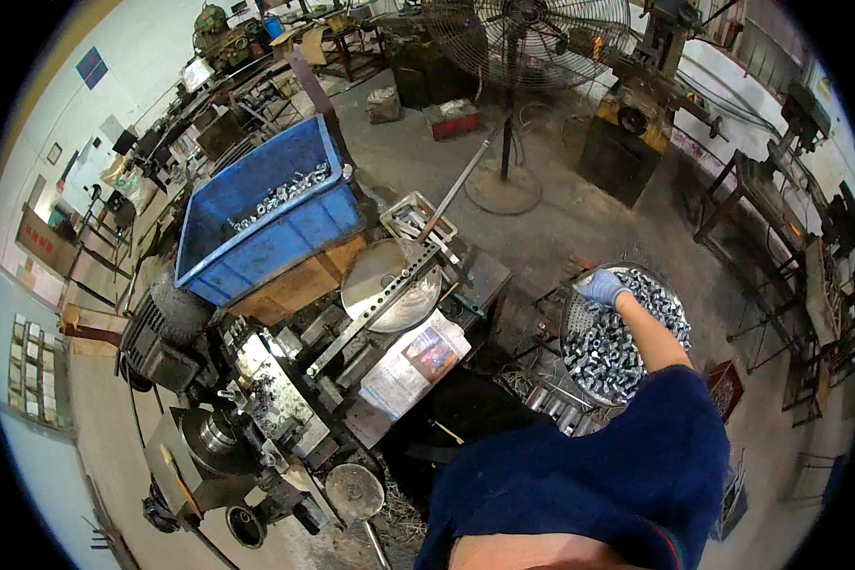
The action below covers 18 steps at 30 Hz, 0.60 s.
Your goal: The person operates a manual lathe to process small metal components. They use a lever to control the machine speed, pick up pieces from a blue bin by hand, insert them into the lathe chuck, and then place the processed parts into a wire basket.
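Pale-blue glove fabric covers the right hand, which reaches to the far left part of a round perforated pan on the right; whether its fingers are spread or pinching a piece, I cannot tell. Small shiny metal parts are heaped in the pan, near the hand. Left of it lies a printed paper; farther left, a blue bin stands tilted.

Gloved right hand at a pan of metal parts

Right of centre, the hand is at the round pan's upper-left edge. A blue bin sits upper left, a fan at the top; a printed sheet lies near centre.
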Each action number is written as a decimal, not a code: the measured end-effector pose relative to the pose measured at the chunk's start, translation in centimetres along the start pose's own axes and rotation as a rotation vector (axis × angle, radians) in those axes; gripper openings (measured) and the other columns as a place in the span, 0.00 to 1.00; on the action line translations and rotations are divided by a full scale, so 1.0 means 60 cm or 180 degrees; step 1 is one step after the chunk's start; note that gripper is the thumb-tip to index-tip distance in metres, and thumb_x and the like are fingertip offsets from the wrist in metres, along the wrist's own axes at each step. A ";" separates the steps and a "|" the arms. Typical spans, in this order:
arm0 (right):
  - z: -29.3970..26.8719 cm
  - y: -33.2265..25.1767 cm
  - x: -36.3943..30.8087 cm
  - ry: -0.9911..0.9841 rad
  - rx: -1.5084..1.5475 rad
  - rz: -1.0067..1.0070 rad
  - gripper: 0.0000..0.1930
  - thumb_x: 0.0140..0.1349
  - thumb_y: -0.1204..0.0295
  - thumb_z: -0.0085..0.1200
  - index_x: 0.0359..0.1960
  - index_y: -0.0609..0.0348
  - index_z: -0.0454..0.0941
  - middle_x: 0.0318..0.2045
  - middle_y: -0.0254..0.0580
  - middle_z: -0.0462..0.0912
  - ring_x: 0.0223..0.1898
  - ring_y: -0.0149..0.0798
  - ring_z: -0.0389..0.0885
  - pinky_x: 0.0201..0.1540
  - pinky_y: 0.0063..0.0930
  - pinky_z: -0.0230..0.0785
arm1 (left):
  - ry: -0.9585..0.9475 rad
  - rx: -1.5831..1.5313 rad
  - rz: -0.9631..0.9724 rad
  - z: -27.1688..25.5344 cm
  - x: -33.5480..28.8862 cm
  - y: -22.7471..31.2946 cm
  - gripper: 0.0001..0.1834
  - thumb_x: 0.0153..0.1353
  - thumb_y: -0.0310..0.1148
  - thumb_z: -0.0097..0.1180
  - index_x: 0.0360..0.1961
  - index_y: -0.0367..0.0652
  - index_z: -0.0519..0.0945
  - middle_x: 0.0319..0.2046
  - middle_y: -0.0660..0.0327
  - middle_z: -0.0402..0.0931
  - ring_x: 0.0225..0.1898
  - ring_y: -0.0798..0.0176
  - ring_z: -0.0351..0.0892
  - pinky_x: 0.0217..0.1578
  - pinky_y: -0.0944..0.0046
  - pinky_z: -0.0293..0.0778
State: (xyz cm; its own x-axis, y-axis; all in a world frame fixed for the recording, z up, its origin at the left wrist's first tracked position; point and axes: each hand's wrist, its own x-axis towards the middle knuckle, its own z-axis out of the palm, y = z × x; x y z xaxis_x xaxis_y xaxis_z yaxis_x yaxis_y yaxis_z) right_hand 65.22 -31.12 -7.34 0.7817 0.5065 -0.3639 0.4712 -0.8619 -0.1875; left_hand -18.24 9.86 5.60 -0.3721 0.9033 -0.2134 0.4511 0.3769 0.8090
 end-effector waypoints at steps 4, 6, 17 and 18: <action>-0.073 -0.162 -0.046 -0.0161 0.3344 -0.0411 0.16 0.62 0.59 0.50 0.34 0.60 0.80 0.25 0.35 0.79 0.24 0.30 0.75 0.34 0.26 0.71 | 0.0329 0.3849 0.1950 -0.012 -0.008 0.036 0.27 0.56 0.48 0.58 0.51 0.40 0.74 0.38 0.49 0.79 0.36 0.54 0.80 0.36 0.56 0.76; -0.119 -0.276 -0.083 -0.0399 0.3971 -0.0771 0.16 0.62 0.59 0.51 0.35 0.61 0.80 0.26 0.33 0.79 0.25 0.28 0.74 0.34 0.22 0.70 | 0.0308 0.3665 0.2031 0.034 -0.041 0.127 0.29 0.57 0.54 0.52 0.51 0.43 0.75 0.41 0.50 0.79 0.36 0.53 0.81 0.39 0.57 0.75; -0.137 -0.764 -0.238 0.0138 0.1559 -0.4804 0.16 0.52 0.54 0.58 0.27 0.56 0.82 0.35 0.54 0.79 0.40 0.49 0.77 0.49 0.40 0.67 | -0.2343 0.0007 0.2697 0.360 -0.248 0.370 0.17 0.60 0.38 0.54 0.38 0.32 0.80 0.28 0.59 0.80 0.33 0.69 0.76 0.37 0.67 0.71; -0.139 -0.776 -0.250 0.0648 0.1506 -0.4952 0.21 0.47 0.51 0.59 0.27 0.58 0.82 0.37 0.54 0.78 0.41 0.54 0.74 0.50 0.43 0.65 | -0.2502 -0.0074 0.2568 0.373 -0.251 0.375 0.18 0.61 0.40 0.53 0.36 0.31 0.80 0.25 0.61 0.78 0.29 0.70 0.73 0.33 0.66 0.70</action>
State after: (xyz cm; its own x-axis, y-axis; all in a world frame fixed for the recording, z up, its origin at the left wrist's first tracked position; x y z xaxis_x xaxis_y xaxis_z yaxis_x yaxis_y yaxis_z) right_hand 34.96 1.62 14.48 -0.2415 0.8043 0.5430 0.6797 0.5395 -0.4969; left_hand 15.68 9.31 14.74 0.6396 0.7625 0.0975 0.3103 -0.3721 0.8748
